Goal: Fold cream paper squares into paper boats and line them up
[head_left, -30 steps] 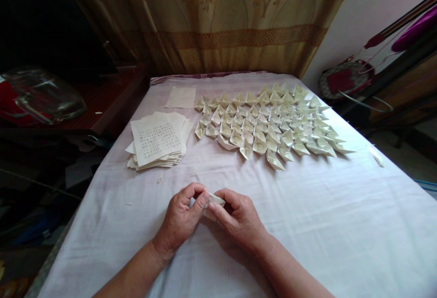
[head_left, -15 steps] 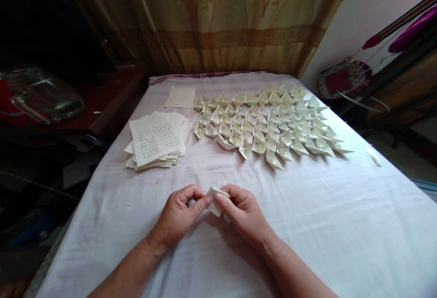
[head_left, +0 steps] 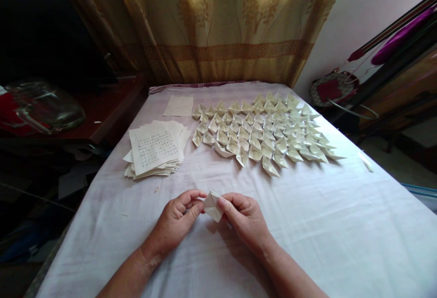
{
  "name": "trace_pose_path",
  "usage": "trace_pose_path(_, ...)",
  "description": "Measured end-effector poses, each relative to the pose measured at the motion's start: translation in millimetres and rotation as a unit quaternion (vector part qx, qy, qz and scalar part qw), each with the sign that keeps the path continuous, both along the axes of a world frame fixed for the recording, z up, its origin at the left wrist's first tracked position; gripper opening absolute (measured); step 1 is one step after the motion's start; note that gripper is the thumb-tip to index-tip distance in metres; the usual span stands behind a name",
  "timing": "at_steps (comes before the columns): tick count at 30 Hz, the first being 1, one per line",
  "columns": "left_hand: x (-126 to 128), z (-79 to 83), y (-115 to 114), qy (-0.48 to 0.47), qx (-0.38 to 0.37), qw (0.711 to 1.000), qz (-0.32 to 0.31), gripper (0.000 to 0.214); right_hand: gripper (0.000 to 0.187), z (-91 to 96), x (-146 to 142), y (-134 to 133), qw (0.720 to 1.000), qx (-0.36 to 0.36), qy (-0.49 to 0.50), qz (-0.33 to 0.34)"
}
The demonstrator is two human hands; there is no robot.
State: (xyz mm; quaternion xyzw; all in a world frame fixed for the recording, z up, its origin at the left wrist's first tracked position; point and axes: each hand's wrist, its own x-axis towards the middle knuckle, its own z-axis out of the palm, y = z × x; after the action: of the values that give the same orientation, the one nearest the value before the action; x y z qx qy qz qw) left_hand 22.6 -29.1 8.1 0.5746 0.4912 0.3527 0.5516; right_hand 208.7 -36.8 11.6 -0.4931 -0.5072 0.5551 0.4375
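My left hand (head_left: pixel 176 221) and my right hand (head_left: pixel 244 219) meet low in the middle of the view, just above the white cloth (head_left: pixel 341 229). Both pinch a small folded piece of cream paper (head_left: pixel 212 205) between thumb and fingertips, left hand on its left corner, right hand on its right side. Beyond them lies a stack of cream paper sheets with printed characters (head_left: pixel 156 149). To the right of the stack, several folded paper boats (head_left: pixel 262 134) lie in rows.
A single loose sheet (head_left: pixel 179 105) lies at the far left of the cloth. A patterned gold curtain (head_left: pixel 211 24) hangs behind. A clear plastic container (head_left: pixel 41 105) sits on a dark shelf at left. Dark furniture and a round object (head_left: pixel 332 89) stand at right.
The folded piece has turned in my fingers and shows more of its face. The view has tilted up slightly, so everything sits a little lower in the frame.
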Motion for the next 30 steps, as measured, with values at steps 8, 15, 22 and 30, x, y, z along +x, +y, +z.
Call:
trace_pose_path(8,-1.0,-1.2,-1.8,0.062,0.042,0.997,0.004,0.029,0.039,-8.0,-4.2,-1.1,0.995,0.063,-0.07,-0.016)
trace_pose_path(15,3.6,-3.1,-0.7,0.033,0.052,0.998,0.026,0.022,0.035,-7.2,-8.3,-4.0,0.975,0.152,-0.163,0.013)
trace_pose_path(22,6.6,2.3,2.9,-0.053,0.004,0.994,0.092,0.025,0.015,-7.7,-8.9,-4.7,0.989,0.104,-0.099,0.045)
trace_pose_path(30,6.0,2.4,-2.1,-0.019,-0.003,1.0,-0.009,0.024,0.018,-9.9,-8.0,-1.9,0.999,0.036,-0.005,-0.023)
